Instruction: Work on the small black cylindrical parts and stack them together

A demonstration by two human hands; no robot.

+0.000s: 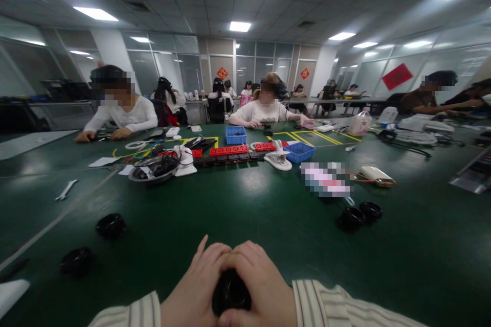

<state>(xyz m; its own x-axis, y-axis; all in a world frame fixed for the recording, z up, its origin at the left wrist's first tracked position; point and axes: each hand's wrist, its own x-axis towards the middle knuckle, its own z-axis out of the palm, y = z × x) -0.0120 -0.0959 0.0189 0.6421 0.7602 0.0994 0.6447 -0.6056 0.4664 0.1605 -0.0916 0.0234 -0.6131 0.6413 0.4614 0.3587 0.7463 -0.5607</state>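
Note:
At the near edge of the view, my left hand (pixel 195 283) and my right hand (pixel 266 281) are both wrapped round a black round part (pixel 231 294). Its glossy face shows between my palms, while the rest is covered by my fingers. Two similar black ring-shaped parts lie to the left, one farther off (pixel 110 226) and one nearer (pixel 76 261). On the right, another pair of black ring-shaped parts (pixel 352 217) sits side by side on the green table (pixel 245 214).
A wrench (pixel 66 190) lies at the left. Across the middle stand a metal bowl of cables (pixel 153 172), red power strips (pixel 230 149), a white clip (pixel 279 157) and blue bins (pixel 298 152). A gold-and-white device (pixel 378 176) lies right. Several people sit beyond, including one opposite (pixel 264 107).

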